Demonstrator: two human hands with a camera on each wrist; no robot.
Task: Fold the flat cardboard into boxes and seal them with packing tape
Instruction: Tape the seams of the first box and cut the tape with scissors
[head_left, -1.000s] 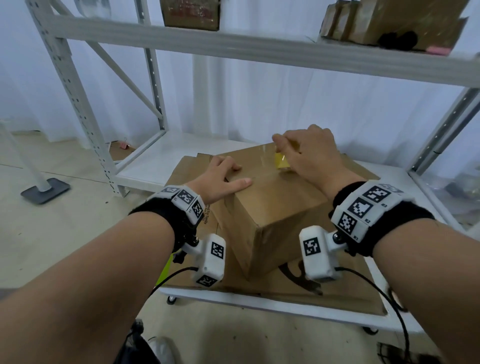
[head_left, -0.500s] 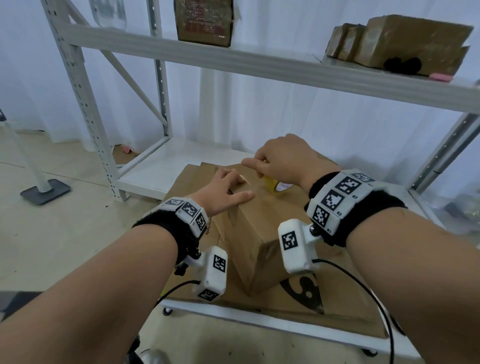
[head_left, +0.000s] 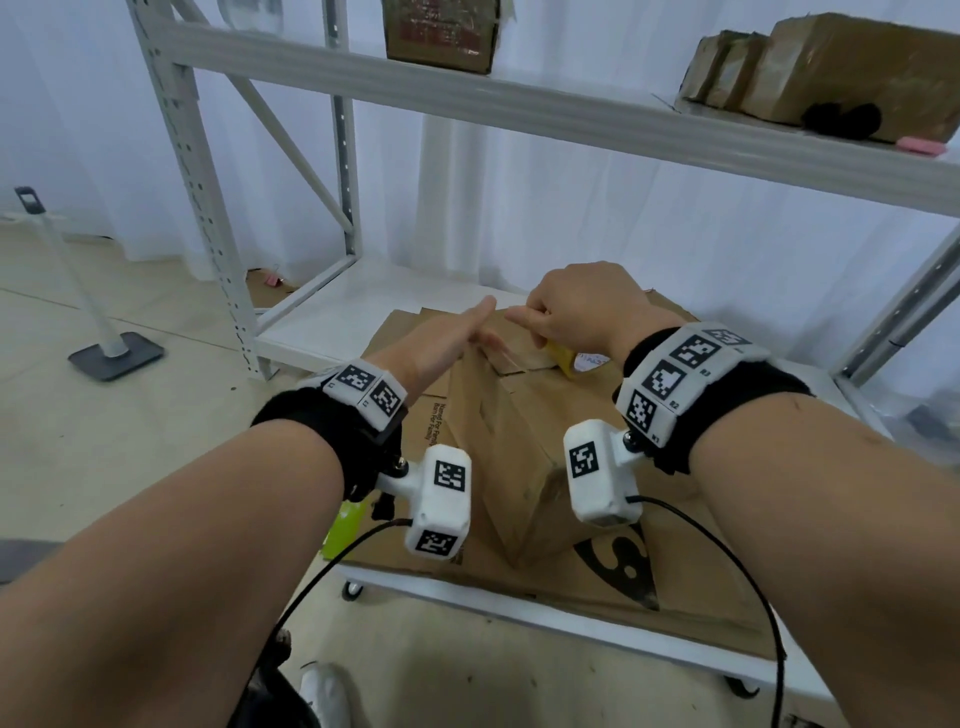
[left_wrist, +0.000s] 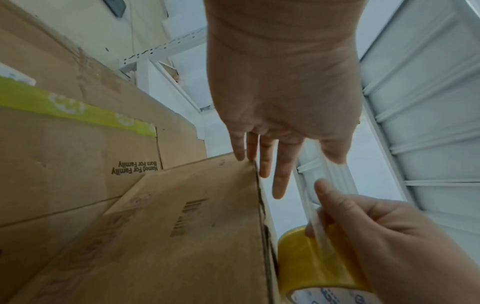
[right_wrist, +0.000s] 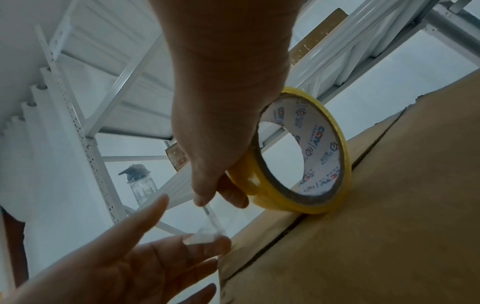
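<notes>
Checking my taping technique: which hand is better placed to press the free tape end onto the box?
Left. The left hand lies open beside the cardboard box, under the free end; the right hand grips the yellow tape roll.

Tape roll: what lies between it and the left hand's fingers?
A clear strip of tape, pulled off the tape roll by the right hand, runs to the left hand at the box edge. Right wrist view shows it best.

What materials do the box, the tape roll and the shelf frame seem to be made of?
Box: brown corrugated cardboard, matte; a raw layered edge shows along its corner in the left wrist view.
Tape roll: yellowish, glossy, see-through film, probably plastic, wound on a printed core that looks like paper.
Shelf frame: likely painted metal, white and smooth, with rows of punched holes.
</notes>
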